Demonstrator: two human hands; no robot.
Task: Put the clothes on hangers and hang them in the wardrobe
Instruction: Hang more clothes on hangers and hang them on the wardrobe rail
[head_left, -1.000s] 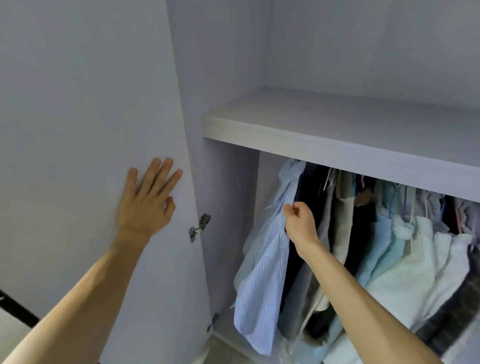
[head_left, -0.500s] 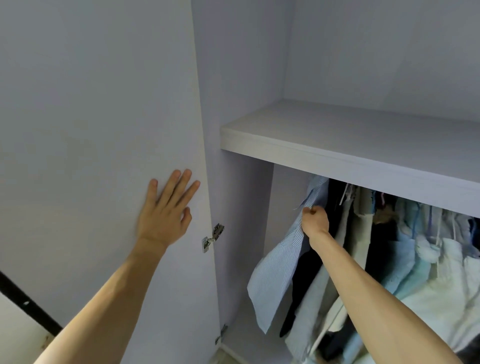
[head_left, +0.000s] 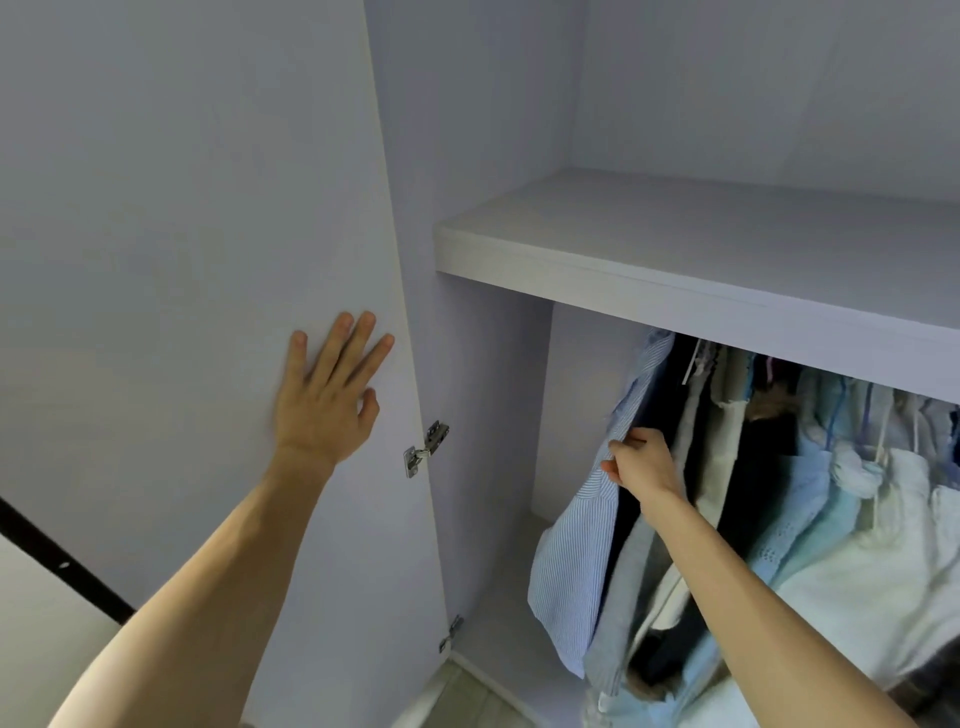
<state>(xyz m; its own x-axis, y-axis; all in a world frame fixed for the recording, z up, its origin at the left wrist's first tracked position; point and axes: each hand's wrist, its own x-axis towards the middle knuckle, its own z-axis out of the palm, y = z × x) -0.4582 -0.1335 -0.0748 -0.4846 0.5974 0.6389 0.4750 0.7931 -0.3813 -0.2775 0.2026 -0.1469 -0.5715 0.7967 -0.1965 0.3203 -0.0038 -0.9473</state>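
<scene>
1. A person looks forward and down into an open wardrobe (head_left: 467, 130) with pale lilac-grey walls.
2. The left hand (head_left: 324, 410) lies flat against the inner face of the open wardrobe door (head_left: 182, 234). Its fingers are straight and spread, so the grip is wide and holds nothing.
3. A metal hinge (head_left: 426, 448) sits on the door's edge just right of that hand. A second hinge (head_left: 451, 634) sits lower, near the floor.
4. The right hand (head_left: 644, 462) reaches into the hanging space. Its grip is narrow, with thumb and curled fingers pinching the edge of a blue-and-white striped shirt (head_left: 571, 571).
5. The striped shirt hangs at the far left end of the row, below the shelf (head_left: 701, 249). Its top runs up behind the shelf's front edge, so hanger and rail cannot be seen. Its lower part drapes out to the left, toward the wardrobe's side wall.
6. The other hanging clothes (head_left: 831, 493) press close against the shirt on its right: a dark garment first, then beige, light blue and white ones, tightly packed.
7. The shelf spans the wardrobe above all the clothes.
8. A patch of pale tiled floor (head_left: 467, 696) shows at the bottom edge, and a dark strip (head_left: 57, 566) slants across the lower left corner.
</scene>
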